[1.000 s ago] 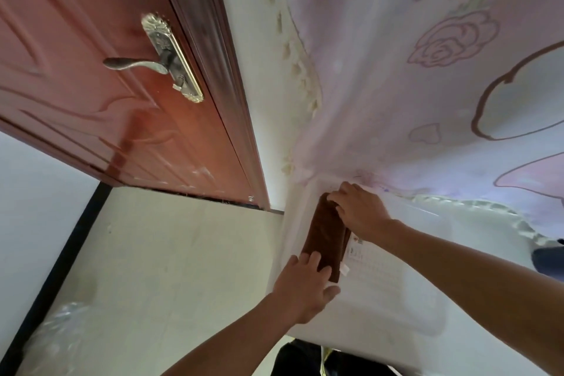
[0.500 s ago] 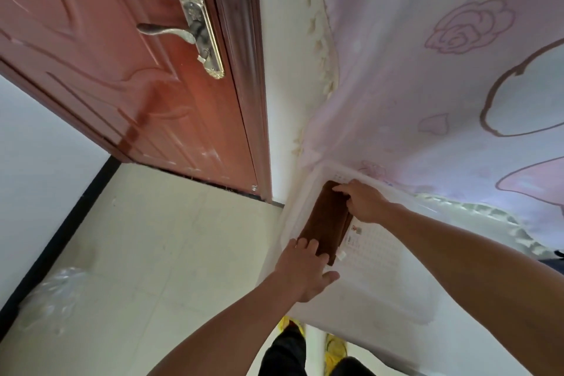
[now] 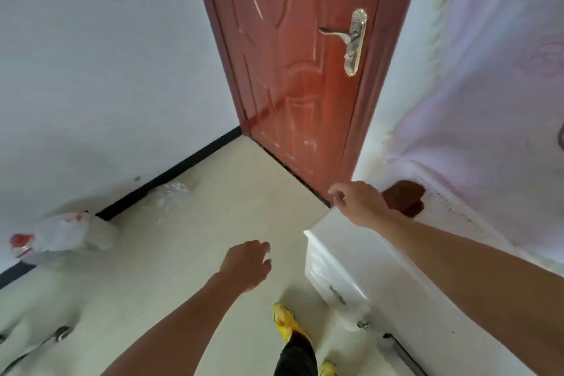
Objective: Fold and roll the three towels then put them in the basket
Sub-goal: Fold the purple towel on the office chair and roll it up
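Pale tiled floor [image 3: 189,223] and white walls, red-brown door [image 3: 293,70] upper centre, pink flowered cloth [image 3: 488,85] draped at right. Brown rolled towel [image 3: 403,197] at middle right, lying by the cloth on what seems a white basket [image 3: 351,241], partly hidden behind the right hand [image 3: 360,201]. Right hand loosely open, empty, hovering just left of the towel, apparently after setting it down. Left hand [image 3: 247,262] low at centre over the floor, fingers apart and relaxed, holding nothing. Yellow shoe [image 3: 287,322] at bottom centre. Other towels out of sight.

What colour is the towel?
Brown. The towel shows in the head view, behind the right hand.
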Demonstrator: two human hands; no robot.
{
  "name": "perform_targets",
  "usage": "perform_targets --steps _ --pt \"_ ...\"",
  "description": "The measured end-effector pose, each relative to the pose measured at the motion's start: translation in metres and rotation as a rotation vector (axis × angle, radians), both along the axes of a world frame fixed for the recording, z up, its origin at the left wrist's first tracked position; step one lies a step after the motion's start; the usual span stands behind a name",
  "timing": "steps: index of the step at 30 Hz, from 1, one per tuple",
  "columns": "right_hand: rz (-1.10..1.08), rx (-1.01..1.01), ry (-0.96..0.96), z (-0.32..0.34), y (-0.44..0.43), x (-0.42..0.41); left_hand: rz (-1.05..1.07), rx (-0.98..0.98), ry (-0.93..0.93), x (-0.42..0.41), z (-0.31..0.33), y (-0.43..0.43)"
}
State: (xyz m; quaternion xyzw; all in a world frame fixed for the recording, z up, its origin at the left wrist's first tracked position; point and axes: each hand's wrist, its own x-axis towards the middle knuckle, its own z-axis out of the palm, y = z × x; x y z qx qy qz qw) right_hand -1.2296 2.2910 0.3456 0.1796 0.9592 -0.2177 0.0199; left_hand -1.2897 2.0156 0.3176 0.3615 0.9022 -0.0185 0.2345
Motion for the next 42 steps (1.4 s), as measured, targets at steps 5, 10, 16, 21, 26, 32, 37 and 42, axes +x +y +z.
perform_targets --steps 5,10,16,21,26,32,37,42 --pt "0.421 0.033 -0.05 0.002 -0.139 -0.036 0.317 -0.055 0.043 0.036 0.021 -0.145" --pt "0.767 0.119 -0.028 0.014 -0.299 -0.062 0.644 -0.068 0.099 0.086 0.037 -0.299" --pt "1.005 0.167 -0.001 0.02 -0.499 -0.068 0.904 -0.053 0.135 0.154 0.048 -0.465" --pt "1.154 0.165 -0.043 0.01 -0.676 -0.043 1.068 -0.092 0.115 0.214 0.057 -0.612" --pt "1.314 0.167 -0.067 0.012 -0.811 -0.02 1.243 -0.087 0.118 0.256 0.064 -0.725" --pt "1.414 0.233 -0.072 0.006 -0.926 -0.027 1.378 -0.042 0.094 0.268 0.052 -0.805" --pt "1.491 0.229 -0.074 -0.018 -1.038 -0.055 1.415 -0.026 0.078 0.25 0.04 -0.897" --pt "1.5 0.24 -0.109 -0.036 -1.148 -0.105 1.472 -0.049 0.056 0.212 0.037 -1.003"
